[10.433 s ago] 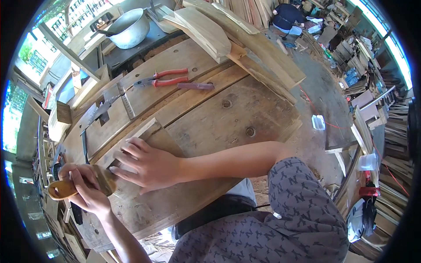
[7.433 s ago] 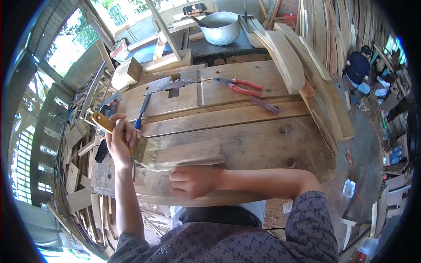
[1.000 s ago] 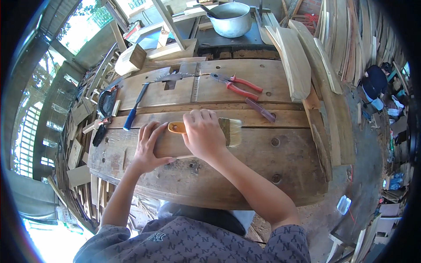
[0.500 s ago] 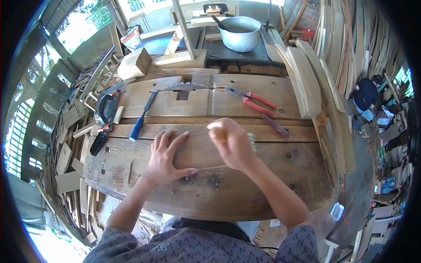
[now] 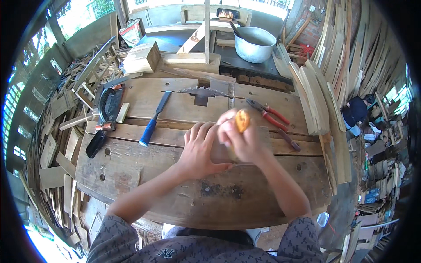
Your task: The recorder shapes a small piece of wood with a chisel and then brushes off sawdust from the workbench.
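On the workbench [image 5: 166, 162], my left hand [image 5: 199, 151] lies over a flat wooden board [image 5: 219, 153], fingers stretched forward and thumb out along the near edge. My right hand [image 5: 243, 142], somewhat blurred, is closed around a wooden-handled tool [image 5: 242, 121]. The orange-brown butt of its handle sticks up out of the fist. Its lower end is hidden by the hand and smeared by motion, so the kind of tool is not clear. Both hands are close together over the board.
A blue-handled chisel [image 5: 153, 122] lies left of my hands, red-handled pliers [image 5: 268, 112] to the right. Beyond are a toothed saw blade [image 5: 204, 91], a clamp-like tool [image 5: 107, 105], a wood block [image 5: 142, 58] and a metal pot [image 5: 255, 45]. Planks [image 5: 307, 98] lean at the right.
My left hand has slid right along the board, closer to my right hand. The tool's handle now points up more visibly. The whole view has shifted slightly.
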The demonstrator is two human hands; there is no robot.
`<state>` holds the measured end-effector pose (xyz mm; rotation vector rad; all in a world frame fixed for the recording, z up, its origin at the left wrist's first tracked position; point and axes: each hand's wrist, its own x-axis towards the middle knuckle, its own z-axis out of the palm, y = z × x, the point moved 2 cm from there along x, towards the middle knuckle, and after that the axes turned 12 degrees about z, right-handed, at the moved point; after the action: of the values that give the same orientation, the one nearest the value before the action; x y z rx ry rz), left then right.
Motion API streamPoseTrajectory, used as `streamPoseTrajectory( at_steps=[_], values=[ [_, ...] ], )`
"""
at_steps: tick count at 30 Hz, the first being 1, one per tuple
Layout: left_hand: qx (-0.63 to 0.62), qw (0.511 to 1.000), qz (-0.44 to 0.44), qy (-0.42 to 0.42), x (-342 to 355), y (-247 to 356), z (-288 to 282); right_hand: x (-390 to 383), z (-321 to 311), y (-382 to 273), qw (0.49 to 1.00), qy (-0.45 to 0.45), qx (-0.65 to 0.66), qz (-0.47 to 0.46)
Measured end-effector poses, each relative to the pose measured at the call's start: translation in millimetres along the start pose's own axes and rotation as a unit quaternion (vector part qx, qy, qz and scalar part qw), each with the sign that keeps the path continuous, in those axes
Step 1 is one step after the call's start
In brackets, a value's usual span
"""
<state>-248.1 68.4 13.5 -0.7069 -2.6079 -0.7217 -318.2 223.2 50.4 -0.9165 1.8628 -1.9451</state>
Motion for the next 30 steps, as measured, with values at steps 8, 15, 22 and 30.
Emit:
streamPoseTrajectory(
  at_steps=[8, 15, 22, 30],
  values=[
    [-0.024, 0.999, -0.017, -0.028, -1, -3, -8, 14, -44, 1, 0.922, 0.114, -0.369, 0.024],
    [-0.042, 0.999, -0.016, -0.022, 2, -5, -4, 6, -11, 26, 0.989, 0.078, 0.047, -0.113],
    [-0.021, 0.998, -0.028, -0.046, 5, -3, -8, 13, -63, 6, 0.968, 0.093, -0.233, -0.006],
    [-0.038, 0.999, -0.001, -0.022, -3, -12, -1, 6, 1, 4, 0.995, 0.028, -0.058, -0.07]
  ],
)
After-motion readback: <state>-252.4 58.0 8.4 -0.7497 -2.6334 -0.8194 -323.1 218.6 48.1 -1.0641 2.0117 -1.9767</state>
